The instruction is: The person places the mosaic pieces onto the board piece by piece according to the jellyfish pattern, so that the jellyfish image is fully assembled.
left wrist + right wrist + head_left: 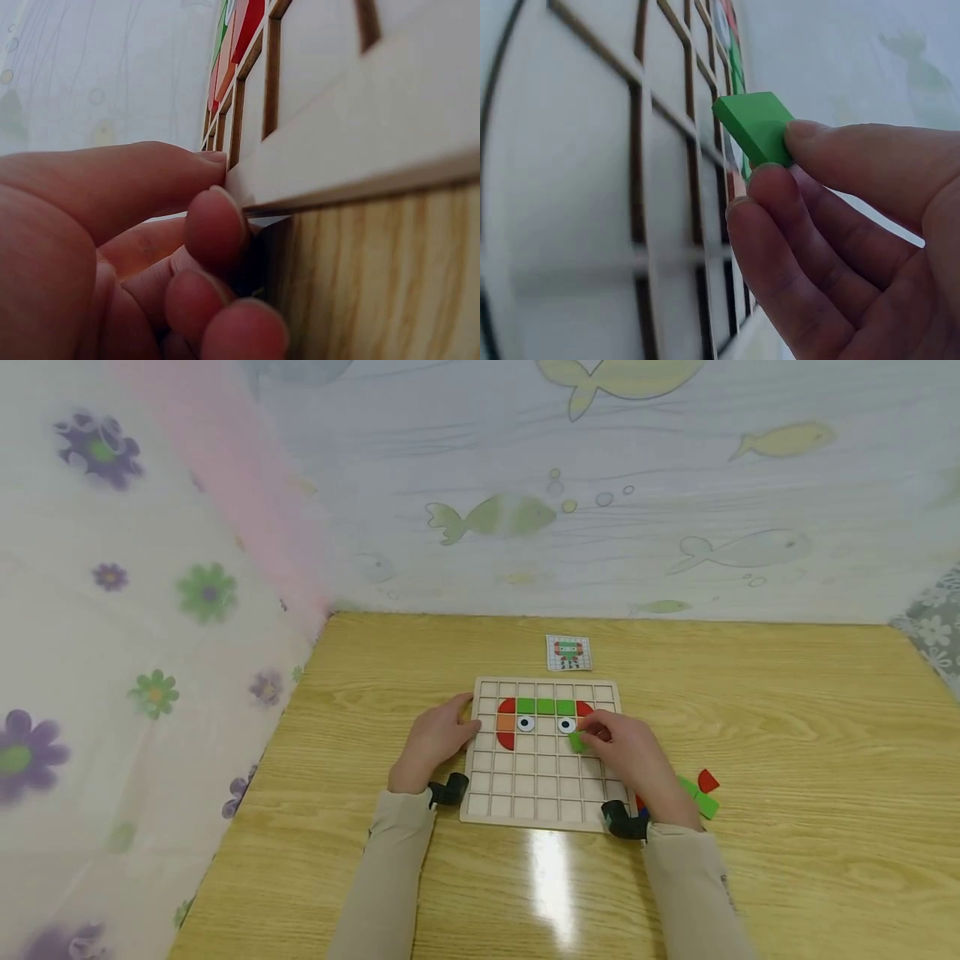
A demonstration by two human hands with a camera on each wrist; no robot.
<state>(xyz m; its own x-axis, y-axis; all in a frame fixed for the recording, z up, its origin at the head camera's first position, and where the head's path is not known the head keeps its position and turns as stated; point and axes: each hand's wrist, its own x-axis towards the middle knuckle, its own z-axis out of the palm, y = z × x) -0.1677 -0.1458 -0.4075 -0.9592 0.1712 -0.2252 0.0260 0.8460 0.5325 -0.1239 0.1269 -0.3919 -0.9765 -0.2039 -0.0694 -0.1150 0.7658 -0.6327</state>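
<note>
A wooden grid board (540, 777) lies on the table, with red, green and orange tiles and two eye tiles (527, 723) in its upper rows. My left hand (457, 727) holds the board's left edge. In the left wrist view its thumb and curled fingers (214, 225) pinch that edge of the board (360, 135). My right hand (592, 739) pinches a green square tile (577, 742) just over the board, below the right eye tile. In the right wrist view, thumb and fingers (780, 195) hold the green tile (754, 124) tilted above the grid (570, 187).
A small picture card (568, 652) lies beyond the board. Loose red (708, 780) and green (705, 806) tiles sit on the wooden table (810, 735) right of my right wrist. A patterned sheet stands behind the table and on the left.
</note>
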